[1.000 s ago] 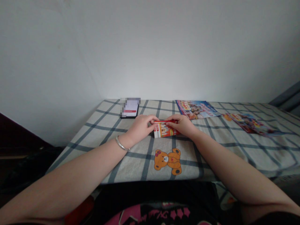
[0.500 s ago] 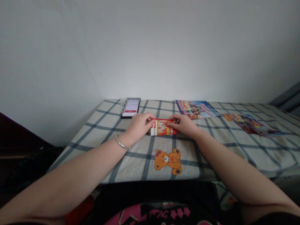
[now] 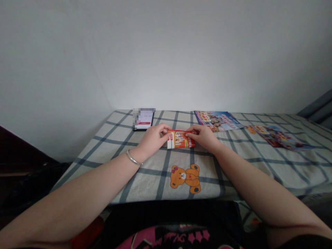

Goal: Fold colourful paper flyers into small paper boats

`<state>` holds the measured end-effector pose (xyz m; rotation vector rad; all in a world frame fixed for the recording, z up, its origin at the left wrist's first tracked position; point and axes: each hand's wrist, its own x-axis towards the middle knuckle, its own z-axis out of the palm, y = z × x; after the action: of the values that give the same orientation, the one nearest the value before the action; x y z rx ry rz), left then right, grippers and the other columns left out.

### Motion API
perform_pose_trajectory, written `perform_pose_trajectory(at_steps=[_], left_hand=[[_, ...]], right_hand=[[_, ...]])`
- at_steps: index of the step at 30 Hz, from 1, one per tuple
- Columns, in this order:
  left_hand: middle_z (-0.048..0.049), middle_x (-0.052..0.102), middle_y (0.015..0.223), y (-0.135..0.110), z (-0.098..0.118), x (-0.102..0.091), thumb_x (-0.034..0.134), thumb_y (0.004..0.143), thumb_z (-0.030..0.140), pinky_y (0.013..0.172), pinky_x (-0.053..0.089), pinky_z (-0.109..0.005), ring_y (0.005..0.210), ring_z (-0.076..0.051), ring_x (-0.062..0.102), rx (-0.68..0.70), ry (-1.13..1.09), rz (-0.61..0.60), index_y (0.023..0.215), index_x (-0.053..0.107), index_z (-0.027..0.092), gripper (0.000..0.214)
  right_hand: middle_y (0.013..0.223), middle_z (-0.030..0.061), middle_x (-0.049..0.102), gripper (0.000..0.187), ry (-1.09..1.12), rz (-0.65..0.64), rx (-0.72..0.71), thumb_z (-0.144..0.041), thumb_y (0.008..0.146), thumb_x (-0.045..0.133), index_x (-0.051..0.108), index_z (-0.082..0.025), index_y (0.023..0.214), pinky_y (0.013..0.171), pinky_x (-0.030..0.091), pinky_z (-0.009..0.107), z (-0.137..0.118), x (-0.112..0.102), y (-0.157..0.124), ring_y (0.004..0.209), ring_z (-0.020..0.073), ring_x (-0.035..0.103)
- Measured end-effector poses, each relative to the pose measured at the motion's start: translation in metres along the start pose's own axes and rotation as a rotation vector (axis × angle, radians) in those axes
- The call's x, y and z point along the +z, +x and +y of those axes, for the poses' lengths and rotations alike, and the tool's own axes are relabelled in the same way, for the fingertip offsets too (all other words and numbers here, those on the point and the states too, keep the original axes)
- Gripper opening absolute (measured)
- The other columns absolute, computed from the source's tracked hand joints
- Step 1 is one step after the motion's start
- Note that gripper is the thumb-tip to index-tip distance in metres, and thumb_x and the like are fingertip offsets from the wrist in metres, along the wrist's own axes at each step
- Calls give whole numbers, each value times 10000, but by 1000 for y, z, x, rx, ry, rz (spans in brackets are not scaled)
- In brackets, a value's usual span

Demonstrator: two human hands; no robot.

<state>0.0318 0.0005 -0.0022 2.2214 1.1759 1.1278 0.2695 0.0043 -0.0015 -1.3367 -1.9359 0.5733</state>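
Between both hands is a folded printed leaflet (image 3: pixel 180 140), red and orange with a white strip at its left end and small pictures on its face. My left hand (image 3: pixel 155 135) pinches its upper left corner between thumb and fingers. At the upper right corner my right hand (image 3: pixel 203 137) grips it the same way, thumb on the near face. The far edge shows as a thin red line. The fingers behind the leaflet are partly hidden. A silver bangle (image 3: pixel 133 158) circles my left wrist.
A phone (image 3: pixel 145 119) with a lit screen lies behind my left hand. Two colourful leaflets, a nearer-wall one (image 3: pixel 220 121) and a right-hand one (image 3: pixel 280 137), rest on the checked tablecloth (image 3: pixel 145 183), which has a printed bear (image 3: pixel 185 178). A white wall (image 3: pixel 181 58) stands behind.
The leaflet's upper edge has tilted slightly, and my right thumb has shifted up a little towards that edge. Both hands keep their hold; the other things stay in place.
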Motion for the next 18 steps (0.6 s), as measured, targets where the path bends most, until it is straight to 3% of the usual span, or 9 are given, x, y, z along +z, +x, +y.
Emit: perform_pose_trajectory(at_steps=[7,18], left_hand=[[-10,711,872,2,-8,4,600,881,172,732,545,-284,795,-151,678,-25,-76,18,943,628,191,71],[-9,695,895,1,-11,7,586,890,171,768,551,-286,827,-145,665,-49,-130,23,935,620,190,60]], right_hand=[[721,7,679,226,75,41,-9,-318,788,685,721,-195,975,544,442,248,2,2,0,592,121,544],[780,30,725,161,6,79,-26,-320,812,679,742,-198,897,589,473,271,5,4,1,634,135,594]])
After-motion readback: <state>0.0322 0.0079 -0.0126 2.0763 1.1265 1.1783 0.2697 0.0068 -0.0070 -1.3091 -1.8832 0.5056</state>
